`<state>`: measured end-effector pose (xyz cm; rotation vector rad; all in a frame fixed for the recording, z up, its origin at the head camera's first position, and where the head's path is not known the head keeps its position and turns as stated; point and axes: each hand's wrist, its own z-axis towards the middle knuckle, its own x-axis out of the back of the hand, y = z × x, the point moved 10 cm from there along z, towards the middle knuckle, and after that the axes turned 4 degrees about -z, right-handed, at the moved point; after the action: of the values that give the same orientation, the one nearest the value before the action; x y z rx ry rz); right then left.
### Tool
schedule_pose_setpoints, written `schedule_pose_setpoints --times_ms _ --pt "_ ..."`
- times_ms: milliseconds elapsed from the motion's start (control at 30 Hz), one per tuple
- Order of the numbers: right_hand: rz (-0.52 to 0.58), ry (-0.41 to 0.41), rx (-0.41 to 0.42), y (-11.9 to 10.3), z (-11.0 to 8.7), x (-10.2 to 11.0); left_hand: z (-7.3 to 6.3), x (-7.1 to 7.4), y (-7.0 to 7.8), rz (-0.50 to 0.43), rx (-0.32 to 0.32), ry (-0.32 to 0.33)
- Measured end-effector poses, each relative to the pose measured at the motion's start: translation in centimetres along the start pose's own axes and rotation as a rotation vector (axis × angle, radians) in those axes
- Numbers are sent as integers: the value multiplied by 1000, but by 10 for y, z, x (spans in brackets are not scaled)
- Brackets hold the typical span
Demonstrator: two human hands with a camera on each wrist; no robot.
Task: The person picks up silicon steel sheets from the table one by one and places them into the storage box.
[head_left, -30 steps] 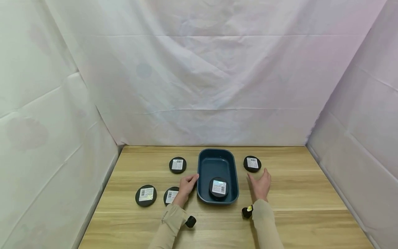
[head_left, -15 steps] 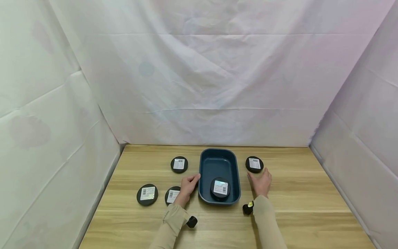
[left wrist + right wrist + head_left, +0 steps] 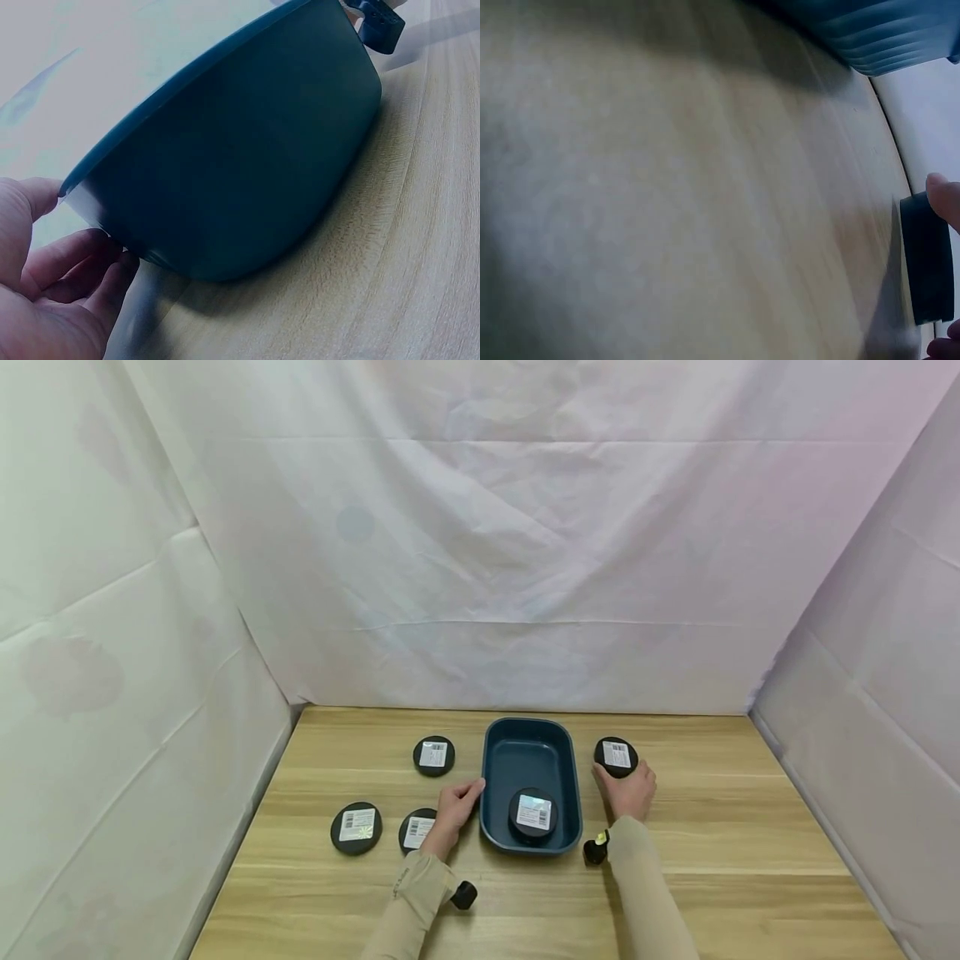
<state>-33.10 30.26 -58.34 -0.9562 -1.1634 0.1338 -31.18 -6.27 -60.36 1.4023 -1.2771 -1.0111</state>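
Observation:
A dark blue rectangular dish (image 3: 528,757) with rounded corners stands mid-table. My left hand (image 3: 455,806) grips its left side; in the left wrist view, the thumb meets the rim while curled fingers (image 3: 79,259) press the outer wall. Inside the dish's near end lies a thick black disc (image 3: 533,814) with a white barcode label. To the right of the dish, my right hand (image 3: 631,792) holds another labelled black disc (image 3: 616,755) between thumb and fingers. That disc's dark side (image 3: 928,262) shows in the right wrist view, the thumb at one edge and fingertips at the opposite one.
Left of the dish are three more labelled black discs: one far back (image 3: 433,755), one at the outer left (image 3: 356,828), and one partly behind the left hand (image 3: 416,828). White cloth (image 3: 525,568) walls the wooden table (image 3: 750,827) at back and sides.
My right hand has moved slightly forward and closed its thumb and fingers onto the back-right disc. The left hand keeps its place at the dish, and the head view has shifted a little.

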Motion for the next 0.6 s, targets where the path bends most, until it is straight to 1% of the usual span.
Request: schedule_pose_setpoints --times_ms 100,200,367,600 --pt "-38 5 -2 -1 2 -2 1 0 0 -1 3 3" --pt "-58 -9 -8 0 6 -5 1 0 -2 1 2 3" --pt "-76 -15 -25 4 10 -8 0 -1 -2 -3 5 3" --pt "-71 -15 -32 5 15 -10 1 -1 -2 2 1 7"
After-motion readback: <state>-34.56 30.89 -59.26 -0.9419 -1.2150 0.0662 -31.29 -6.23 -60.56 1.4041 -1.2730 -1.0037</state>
